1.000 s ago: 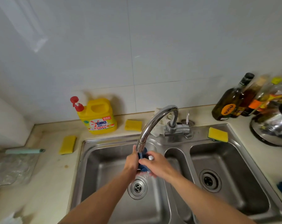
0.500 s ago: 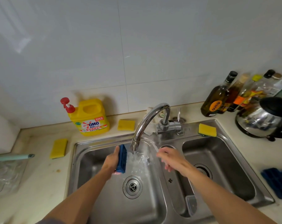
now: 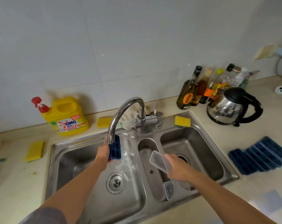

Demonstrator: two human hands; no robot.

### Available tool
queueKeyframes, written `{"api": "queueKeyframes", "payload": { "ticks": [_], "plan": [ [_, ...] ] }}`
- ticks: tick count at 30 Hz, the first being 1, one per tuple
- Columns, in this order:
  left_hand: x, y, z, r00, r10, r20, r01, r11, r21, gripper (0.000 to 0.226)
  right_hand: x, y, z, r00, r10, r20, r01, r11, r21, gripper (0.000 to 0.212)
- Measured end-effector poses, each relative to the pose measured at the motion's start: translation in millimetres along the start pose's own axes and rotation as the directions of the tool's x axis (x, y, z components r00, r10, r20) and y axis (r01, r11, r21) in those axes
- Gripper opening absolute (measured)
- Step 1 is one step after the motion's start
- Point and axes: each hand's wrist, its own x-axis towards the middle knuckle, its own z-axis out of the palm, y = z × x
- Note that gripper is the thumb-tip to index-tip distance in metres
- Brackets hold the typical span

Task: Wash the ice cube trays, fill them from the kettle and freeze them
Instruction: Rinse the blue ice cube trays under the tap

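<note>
Your left hand (image 3: 103, 153) grips a dark blue ice cube tray (image 3: 115, 149) by one side, fingers wrapped round it. The tray stands on edge, its grid of square cells showing, right under the mouth of the curved chrome tap (image 3: 120, 113). Water runs past it and splashes white down the left basin of the brushed steel sink (image 3: 67, 162) toward the round drain (image 3: 116, 182)

Your right hand (image 3: 177, 170) holds a clear lid (image 3: 159, 161): flat plastic rectangle, rounded corners, tilted above the narrow middle compartment. A second clear piece (image 3: 168, 189) leans inside that compartment

The stacked trays (image 3: 258, 156), same blue and ribbed on top, lie overlapped in a row on the pale counter (image 3: 250, 131) right of the sink

The kettle (image 3: 230, 107), a mirror-bright steel body with black lid and looped handle, sits behind them beside the glass bottles (image 3: 187, 97)

Back left is a blocky yellow detergent jug (image 3: 67, 117) with a red pump. A flat yellow sponge (image 3: 34, 150) lies left of the sink
</note>
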Motion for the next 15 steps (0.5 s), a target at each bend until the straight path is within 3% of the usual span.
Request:
{"api": "queueKeyframes", "payload": {
  "ticks": [7, 11, 15],
  "plan": [
    [-14, -9, 17, 0.998, -0.06, 0.035, 0.068, 0.95, -0.304, 0.033, -33, 60, 38, 0.995, -0.077, 0.068, 0.095, 0.943, -0.32, 0.068],
    [-24, -19, 24, 0.997, -0.051, 0.053, 0.067, 0.933, -0.355, 0.036, -39, 71, 52, 0.987, -0.11, 0.116, 0.151, 0.879, -0.453, 0.088],
    [-33, -27, 28, 0.997, -0.069, 0.037, 0.078, 0.919, -0.386, 0.046, -38, 73, 55, 0.985, -0.12, 0.123, 0.167, 0.841, -0.514, 0.094]
  ]
}}
